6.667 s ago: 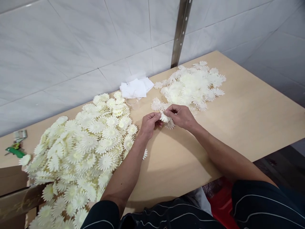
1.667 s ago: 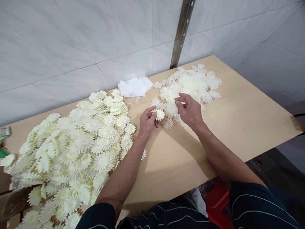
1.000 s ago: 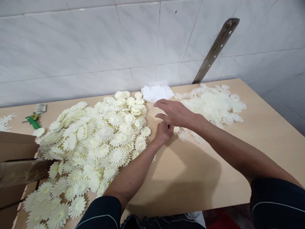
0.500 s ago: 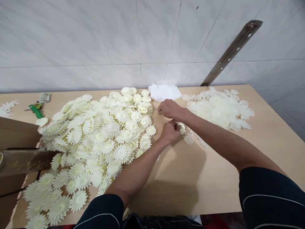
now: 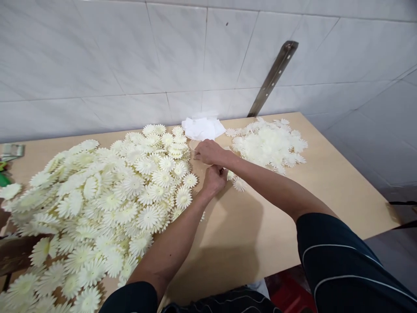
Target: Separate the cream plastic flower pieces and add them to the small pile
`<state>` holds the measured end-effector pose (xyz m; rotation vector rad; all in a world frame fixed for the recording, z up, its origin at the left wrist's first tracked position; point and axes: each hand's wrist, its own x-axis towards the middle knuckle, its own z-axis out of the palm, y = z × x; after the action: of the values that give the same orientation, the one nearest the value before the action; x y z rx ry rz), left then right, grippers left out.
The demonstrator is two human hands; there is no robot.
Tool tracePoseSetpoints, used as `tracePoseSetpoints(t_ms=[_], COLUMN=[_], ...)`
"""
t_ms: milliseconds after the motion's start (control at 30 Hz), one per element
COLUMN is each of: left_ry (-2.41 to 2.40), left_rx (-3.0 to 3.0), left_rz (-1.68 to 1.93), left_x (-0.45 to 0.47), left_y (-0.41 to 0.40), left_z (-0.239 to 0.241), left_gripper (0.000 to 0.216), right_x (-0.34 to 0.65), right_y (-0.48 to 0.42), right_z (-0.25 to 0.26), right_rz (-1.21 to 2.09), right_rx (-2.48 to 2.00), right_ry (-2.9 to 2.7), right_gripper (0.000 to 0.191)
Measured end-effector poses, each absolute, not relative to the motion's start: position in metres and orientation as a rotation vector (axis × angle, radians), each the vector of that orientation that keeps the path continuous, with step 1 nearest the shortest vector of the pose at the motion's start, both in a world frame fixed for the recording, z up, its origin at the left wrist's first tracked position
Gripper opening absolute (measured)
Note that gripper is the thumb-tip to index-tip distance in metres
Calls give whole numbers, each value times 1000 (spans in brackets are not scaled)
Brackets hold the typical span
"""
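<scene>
Keeping my left hand (image 5: 214,181) steady and my right hand (image 5: 208,151) light should, I judge, avoid creasing. Both are curled; I can't tell what either pinches. A big flower pile (image 5: 109,200) covers the left end of the table (image 5: 332,191); a smaller pile (image 5: 269,143) and white paper (image 5: 203,128) lie near its far edge. My right forearm (image 5: 267,180) partly blocks loose flowers (image 5: 239,184).

Flowers (image 5: 133,184) creamy white; tabletop (image 5: 332,187) pale tan; sleeve (image 5: 342,263) dark, white-striped.

slotted metal strip (image 5: 272,80) against pale tiled wall (image 5: 107,52), green object (image 5: 4,180) at left edge
</scene>
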<state>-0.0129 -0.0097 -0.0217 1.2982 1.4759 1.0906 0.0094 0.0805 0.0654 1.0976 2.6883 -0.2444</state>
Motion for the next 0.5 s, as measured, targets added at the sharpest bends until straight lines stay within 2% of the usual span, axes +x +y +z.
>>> tracePoseSetpoints(t_ms=[333,400,500], left_ry=[1492,1485,1426], left_rx=[1218,1199,1128], left_rz=[1063,1079,1127], left_x=[-7,-7,-8], left_y=[-9,-9,-10], left_z=[-29,-29,-26], left_gripper=[42,35,10], right_x=[27,29,29], right_y=[77,81,86], right_z=[79,81,80], right_rz=[-442,-479,-524], right_rx=[999,961,944], right_ry=[2835,2852,2850], right_gripper=[23,14,8])
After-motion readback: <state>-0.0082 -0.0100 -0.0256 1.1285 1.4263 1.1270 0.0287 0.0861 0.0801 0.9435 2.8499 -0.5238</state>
